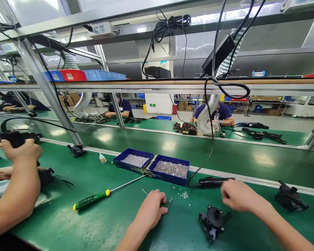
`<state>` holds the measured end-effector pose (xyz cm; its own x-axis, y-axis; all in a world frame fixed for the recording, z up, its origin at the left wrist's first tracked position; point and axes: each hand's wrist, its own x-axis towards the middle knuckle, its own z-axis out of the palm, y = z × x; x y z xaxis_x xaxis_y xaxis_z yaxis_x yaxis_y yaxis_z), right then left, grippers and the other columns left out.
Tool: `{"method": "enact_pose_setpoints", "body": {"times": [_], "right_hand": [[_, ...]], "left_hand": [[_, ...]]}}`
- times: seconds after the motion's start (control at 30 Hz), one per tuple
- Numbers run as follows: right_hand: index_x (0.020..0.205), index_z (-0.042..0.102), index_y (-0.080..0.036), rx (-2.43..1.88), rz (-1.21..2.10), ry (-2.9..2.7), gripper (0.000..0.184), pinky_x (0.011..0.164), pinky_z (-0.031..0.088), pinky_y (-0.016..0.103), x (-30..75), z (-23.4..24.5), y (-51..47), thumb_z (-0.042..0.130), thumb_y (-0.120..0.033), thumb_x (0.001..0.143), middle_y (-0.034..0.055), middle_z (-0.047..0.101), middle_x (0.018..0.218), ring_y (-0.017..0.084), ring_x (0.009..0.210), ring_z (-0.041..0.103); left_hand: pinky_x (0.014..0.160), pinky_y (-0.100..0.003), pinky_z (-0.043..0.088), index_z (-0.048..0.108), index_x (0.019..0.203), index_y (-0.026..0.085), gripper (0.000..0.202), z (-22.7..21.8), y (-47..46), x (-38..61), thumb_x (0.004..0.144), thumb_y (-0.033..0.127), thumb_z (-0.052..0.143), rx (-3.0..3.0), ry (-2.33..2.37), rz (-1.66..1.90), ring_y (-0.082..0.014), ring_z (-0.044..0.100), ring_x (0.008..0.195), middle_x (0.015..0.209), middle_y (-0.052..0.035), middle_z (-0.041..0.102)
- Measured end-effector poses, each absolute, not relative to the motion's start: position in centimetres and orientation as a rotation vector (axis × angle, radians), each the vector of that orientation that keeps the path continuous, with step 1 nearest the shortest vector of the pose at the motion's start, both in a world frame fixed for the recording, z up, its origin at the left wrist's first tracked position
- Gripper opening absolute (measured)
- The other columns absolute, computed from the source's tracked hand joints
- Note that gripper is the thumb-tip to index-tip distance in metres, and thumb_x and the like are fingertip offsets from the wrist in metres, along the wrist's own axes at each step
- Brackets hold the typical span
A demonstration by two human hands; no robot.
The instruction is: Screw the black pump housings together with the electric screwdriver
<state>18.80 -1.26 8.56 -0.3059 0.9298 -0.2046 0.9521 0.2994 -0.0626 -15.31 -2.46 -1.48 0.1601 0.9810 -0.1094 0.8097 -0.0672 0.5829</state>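
My left hand (pixel 152 208) rests low over the green bench with its fingers curled. A thin pale rod (pixel 144 191) shows beyond its knuckles and a thin dark strip (pixel 170 203) by the thumb; what they belong to is hidden. Beside it lie several small metal nuts (pixel 184 195). My right hand (pixel 237 196) is closed in a pinch, just in front of the end of a black electric screwdriver (pixel 211 182); anything in its fingers is too small to name. Below and left of that hand sits a black plastic housing (pixel 214 220) with a round hub.
Blue bins of nuts (pixel 135 160) and screws (pixel 170 168) stand mid-bench. A green-handled screwdriver (pixel 92 200) points toward them near a small white bottle (pixel 102 158). Another black housing (pixel 290 197) lies right. A co-worker's arms (pixel 23 174) reach in at left.
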Motion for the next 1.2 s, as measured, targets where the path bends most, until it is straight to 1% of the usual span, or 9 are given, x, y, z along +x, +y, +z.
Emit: {"method": "enact_pose_setpoints", "body": {"times": [0.07, 0.23, 0.4, 0.57, 0.7, 0.8, 1.0, 1.13, 1.2], "right_hand": [[0.069, 0.072, -0.021, 1.863, -0.409, 2.242, 0.020, 0.064, 0.033, 0.034, 22.4, 5.8, -2.8, 0.064, -0.003, 0.074, 0.0103, 0.080, 0.087, 0.029, 0.080, 0.072], [0.088, 0.068, -0.023, 2.059, -0.653, 2.289, 0.011, 0.072, 0.044, 0.035, 25.8, 0.6, -4.8, 0.059, -0.016, 0.091, 0.0065, 0.076, 0.090, 0.026, 0.083, 0.068], [0.090, 0.066, -0.023, 2.036, -0.616, 2.341, 0.023, 0.079, 0.047, 0.037, 24.6, 0.5, -5.3, 0.047, -0.012, 0.097, 0.0070, 0.076, 0.100, 0.027, 0.093, 0.069], [0.096, 0.063, -0.022, 1.947, -0.514, 2.393, 0.022, 0.079, 0.049, 0.038, 23.6, 0.9, -5.5, 0.045, -0.010, 0.097, 0.0090, 0.072, 0.106, 0.027, 0.093, 0.069], [0.090, 0.061, -0.021, 1.896, -0.458, 2.401, 0.026, 0.081, 0.050, 0.039, 23.2, 0.9, -5.9, 0.040, -0.007, 0.098, 0.0103, 0.070, 0.103, 0.028, 0.094, 0.069], [0.100, 0.063, -0.021, 1.895, -0.548, 2.495, 0.021, 0.086, 0.052, 0.038, 22.7, 0.7, -6.3, 0.048, -0.008, 0.095, 0.0089, 0.070, 0.108, 0.027, 0.100, 0.069], [0.111, 0.067, -0.020, 1.802, -0.542, 2.526, 0.041, 0.088, 0.056, 0.041, 22.7, -0.1, -5.9, 0.040, 0.002, 0.089, 0.0101, 0.071, 0.106, 0.028, 0.103, 0.070], [0.115, 0.069, -0.018, 2.118, -0.356, 2.632, 0.035, 0.092, 0.058, 0.048, 23.7, 0.4, -5.3, 0.037, -0.013, 0.103, 0.0160, 0.071, 0.112, 0.031, 0.104, 0.070], [0.110, 0.070, -0.022, 2.255, -0.367, 2.889, 0.024, 0.093, 0.059, 0.044, 23.2, 1.2, -5.8, 0.047, -0.025, 0.108, 0.0133, 0.073, 0.114, 0.028, 0.104, 0.071]], "left_hand": [[0.082, -0.034, 0.041, 0.066, 0.077, 0.020, 0.016, -1.5, -2.6, -16.1, 0.074, 0.004, 0.067, 1.941, 1.655, 0.347, -0.0248, 0.062, 0.097, 0.093, -0.0045, 0.069], [0.072, -0.031, 0.037, 0.058, 0.064, 0.019, 0.022, -1.5, -1.6, -17.7, 0.069, -0.002, 0.058, 1.987, 1.715, 0.221, -0.0239, 0.062, 0.088, 0.082, -0.0048, 0.068], [0.074, -0.032, 0.038, 0.064, 0.074, 0.017, 0.023, -1.5, 0.5, -18.6, 0.077, -0.004, 0.056, 2.003, 1.896, 0.229, -0.0239, 0.061, 0.086, 0.089, -0.0082, 0.067], [0.089, -0.034, 0.044, 0.071, 0.094, 0.016, 0.026, -1.4, 0.9, -16.2, 0.093, 0.000, 0.050, 2.125, 1.722, 0.397, -0.0249, 0.062, 0.102, 0.107, -0.0106, 0.065], [0.087, -0.035, 0.043, 0.071, 0.089, 0.018, 0.022, -2.1, 1.0, -14.4, 0.088, 0.001, 0.056, 2.103, 1.565, 0.352, -0.0262, 0.062, 0.101, 0.102, -0.0084, 0.067], [0.087, -0.034, 0.043, 0.069, 0.081, 0.019, 0.019, -2.5, 1.2, -14.4, 0.086, 0.004, 0.058, 2.097, 1.472, 0.406, -0.0254, 0.061, 0.100, 0.097, -0.0068, 0.066], [0.087, -0.034, 0.044, 0.072, 0.088, 0.019, 0.029, -3.1, 1.5, -15.5, 0.092, 0.003, 0.048, 2.136, 1.476, 0.439, -0.0244, 0.064, 0.097, 0.099, -0.0081, 0.069], [0.084, -0.032, 0.043, 0.070, 0.086, 0.019, 0.026, -2.9, 1.3, -15.7, 0.087, 0.001, 0.052, 2.160, 1.494, 0.421, -0.0234, 0.064, 0.096, 0.097, -0.0067, 0.069], [0.083, -0.032, 0.042, 0.068, 0.081, 0.020, 0.022, -2.8, 1.3, -15.5, 0.087, 0.004, 0.054, 2.173, 1.473, 0.418, -0.0232, 0.063, 0.095, 0.095, -0.0060, 0.067]]}}
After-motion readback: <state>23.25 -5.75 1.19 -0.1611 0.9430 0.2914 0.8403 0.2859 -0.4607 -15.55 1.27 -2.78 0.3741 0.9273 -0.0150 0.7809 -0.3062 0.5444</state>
